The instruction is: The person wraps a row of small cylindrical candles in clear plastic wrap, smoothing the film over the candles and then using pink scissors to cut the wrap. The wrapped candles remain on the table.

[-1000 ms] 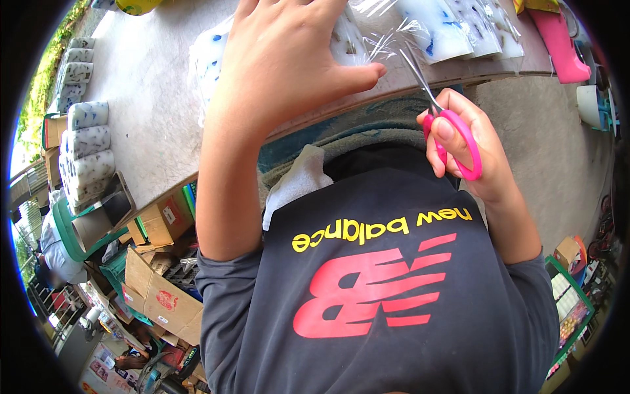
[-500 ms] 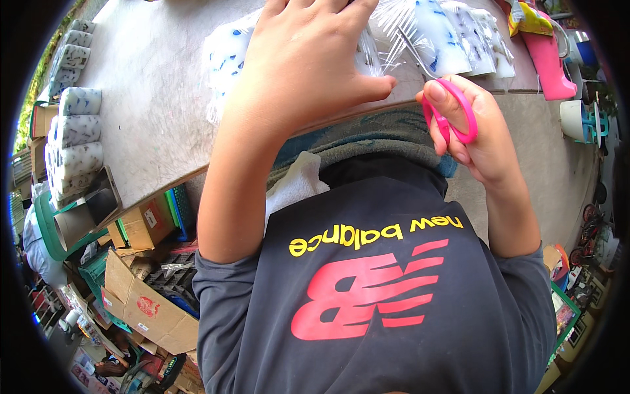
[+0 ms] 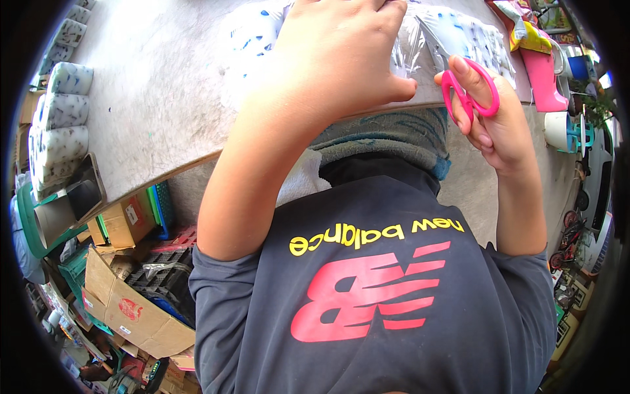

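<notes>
My right hand [image 3: 495,111] holds pink-handled scissors [image 3: 491,84], the thumb through one loop. Their grey blades slant up and left toward loose clear plastic [image 3: 408,43] at the table's near edge. Palm down, my left hand [image 3: 341,52] lies across this plastic with the thumb stretched out to the right; its fingertips run past the upper edge of the picture. Wrapped white rolls with blue marks [image 3: 256,31] show left of that hand. More white packs with blue and dark marks [image 3: 469,36] lie beyond the scissors.
The pale table [image 3: 151,105] bears stacked white rolls [image 3: 67,111] along its left side. Cardboard boxes [image 3: 131,308] and a black crate [image 3: 161,272] stand below at left. At right are a pink boot-shaped thing [image 3: 543,82], a yellow packet [image 3: 530,38] and a white pot [image 3: 558,131].
The view has shifted, so both hands appear farther right. The scissors' blades, earlier clear of the packs, now lie against the plastic between my hands. My left hand keeps its pose.
</notes>
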### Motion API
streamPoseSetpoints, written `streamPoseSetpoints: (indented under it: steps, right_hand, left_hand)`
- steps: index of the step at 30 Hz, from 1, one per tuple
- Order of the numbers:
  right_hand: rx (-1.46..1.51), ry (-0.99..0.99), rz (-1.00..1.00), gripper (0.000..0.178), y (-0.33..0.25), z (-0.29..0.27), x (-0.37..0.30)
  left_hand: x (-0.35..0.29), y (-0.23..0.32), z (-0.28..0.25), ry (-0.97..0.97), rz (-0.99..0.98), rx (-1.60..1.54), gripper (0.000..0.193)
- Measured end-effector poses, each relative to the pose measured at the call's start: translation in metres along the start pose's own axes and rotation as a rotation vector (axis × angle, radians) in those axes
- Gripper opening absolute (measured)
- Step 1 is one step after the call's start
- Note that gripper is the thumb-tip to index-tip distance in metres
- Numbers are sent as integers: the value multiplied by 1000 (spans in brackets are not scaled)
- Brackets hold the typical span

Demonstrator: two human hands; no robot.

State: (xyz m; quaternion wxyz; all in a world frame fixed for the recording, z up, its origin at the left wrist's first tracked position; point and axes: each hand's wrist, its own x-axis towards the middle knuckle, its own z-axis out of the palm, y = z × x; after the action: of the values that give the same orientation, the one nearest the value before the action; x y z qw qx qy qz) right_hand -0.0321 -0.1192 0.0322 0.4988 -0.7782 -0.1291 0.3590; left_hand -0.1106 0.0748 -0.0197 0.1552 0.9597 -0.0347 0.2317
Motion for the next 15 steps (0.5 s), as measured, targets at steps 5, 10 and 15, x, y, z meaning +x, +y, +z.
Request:
streamPoseSetpoints:
  steps: [5, 10, 15]
  right_hand:
    - [5, 3, 11, 57, -2, -1, 7]
    - [90, -51, 56, 55, -5, -10, 19]
    - [132, -138, 71, 56, -7, -19, 22]
  left_hand:
    - [-2, 0, 4, 75, 10, -17, 66]
    - [-2, 0, 6, 76, -5, -27, 61]
    - [-2, -1, 5, 64, -1, -22, 61]
